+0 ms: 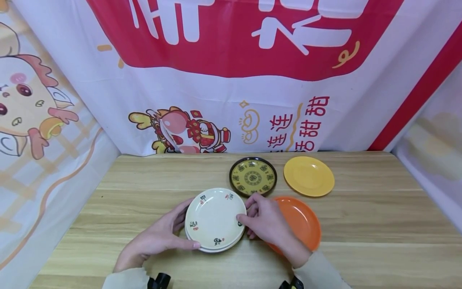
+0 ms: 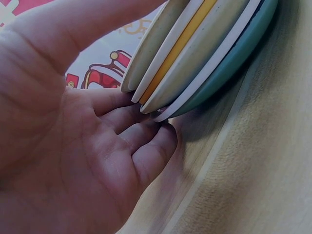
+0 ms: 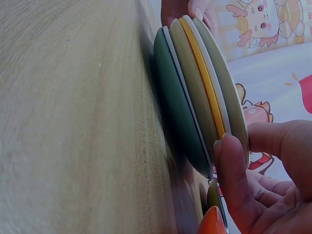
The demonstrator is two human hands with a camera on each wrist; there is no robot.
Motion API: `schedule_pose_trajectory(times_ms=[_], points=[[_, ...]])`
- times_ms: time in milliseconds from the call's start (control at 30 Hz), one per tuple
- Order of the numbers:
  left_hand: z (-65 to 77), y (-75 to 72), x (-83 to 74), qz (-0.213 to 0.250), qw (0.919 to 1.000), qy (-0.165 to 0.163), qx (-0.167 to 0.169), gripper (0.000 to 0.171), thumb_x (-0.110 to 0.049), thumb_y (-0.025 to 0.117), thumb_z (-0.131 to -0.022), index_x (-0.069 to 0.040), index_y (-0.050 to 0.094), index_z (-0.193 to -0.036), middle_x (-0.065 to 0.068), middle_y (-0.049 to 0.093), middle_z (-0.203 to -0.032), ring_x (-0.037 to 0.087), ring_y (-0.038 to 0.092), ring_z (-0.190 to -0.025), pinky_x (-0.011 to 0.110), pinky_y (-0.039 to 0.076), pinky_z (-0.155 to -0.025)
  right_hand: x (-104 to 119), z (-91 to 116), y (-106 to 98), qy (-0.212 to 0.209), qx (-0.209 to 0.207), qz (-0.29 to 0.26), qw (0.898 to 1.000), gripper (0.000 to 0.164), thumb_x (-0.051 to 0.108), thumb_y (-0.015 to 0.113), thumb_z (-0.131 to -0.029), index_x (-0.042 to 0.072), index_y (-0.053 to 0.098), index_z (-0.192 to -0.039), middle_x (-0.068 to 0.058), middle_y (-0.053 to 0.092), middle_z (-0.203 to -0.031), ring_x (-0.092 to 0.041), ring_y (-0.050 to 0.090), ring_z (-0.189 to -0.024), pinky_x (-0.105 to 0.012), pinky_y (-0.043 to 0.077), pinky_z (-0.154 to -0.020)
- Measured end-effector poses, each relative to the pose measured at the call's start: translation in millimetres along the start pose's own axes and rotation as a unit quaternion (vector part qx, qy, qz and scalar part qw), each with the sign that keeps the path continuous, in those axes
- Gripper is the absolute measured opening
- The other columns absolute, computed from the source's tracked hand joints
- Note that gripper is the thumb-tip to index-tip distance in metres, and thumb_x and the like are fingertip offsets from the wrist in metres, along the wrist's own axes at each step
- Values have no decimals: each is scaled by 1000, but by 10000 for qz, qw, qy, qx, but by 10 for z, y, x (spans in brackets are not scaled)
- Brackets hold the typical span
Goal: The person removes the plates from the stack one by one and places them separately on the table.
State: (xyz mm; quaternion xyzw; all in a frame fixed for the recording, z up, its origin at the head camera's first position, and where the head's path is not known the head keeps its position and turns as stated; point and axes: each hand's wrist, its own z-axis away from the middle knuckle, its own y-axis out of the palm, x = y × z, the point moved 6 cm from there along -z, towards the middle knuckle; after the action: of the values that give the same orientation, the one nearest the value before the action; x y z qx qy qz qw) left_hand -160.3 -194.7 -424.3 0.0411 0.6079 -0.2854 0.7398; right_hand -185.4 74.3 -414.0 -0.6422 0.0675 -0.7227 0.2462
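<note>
A stack of plates stands on the table, topped by a cream plate (image 1: 215,218) with small printed motifs near its rim. Seen edge-on in the right wrist view, the stack includes a yellow plate (image 3: 204,73) between pale ones and a green plate (image 3: 171,92) at the bottom. My left hand (image 1: 164,234) holds the stack's left side, thumb along the near rim and curled fingertips against the plate edges. My right hand (image 1: 267,221) pinches the right rim, its thumb on the top plate and a finger against the edges below. The other right fingers are partly hidden.
Behind the stack lies an olive patterned plate (image 1: 253,176) with a dark rim. A yellow plate (image 1: 309,176) is farther right, and an orange plate (image 1: 303,224) lies partly under the right forearm. Printed cloth (image 1: 223,88) hangs behind the wooden table (image 1: 368,224).
</note>
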Motion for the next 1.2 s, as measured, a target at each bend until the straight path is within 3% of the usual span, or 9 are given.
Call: schedule_pose_trajectory(times_ms=[1200], points=[[-18, -2, 4, 95, 9999, -69, -14, 117, -21, 97, -81, -17, 23, -172, 14, 24, -180, 41, 20, -167, 54, 22, -135, -8, -9, -5, -78, -3, -60, 10000, 28, 13, 83, -92, 5, 64, -110, -6, 70, -77, -17, 69, -53, -34, 64, -52]])
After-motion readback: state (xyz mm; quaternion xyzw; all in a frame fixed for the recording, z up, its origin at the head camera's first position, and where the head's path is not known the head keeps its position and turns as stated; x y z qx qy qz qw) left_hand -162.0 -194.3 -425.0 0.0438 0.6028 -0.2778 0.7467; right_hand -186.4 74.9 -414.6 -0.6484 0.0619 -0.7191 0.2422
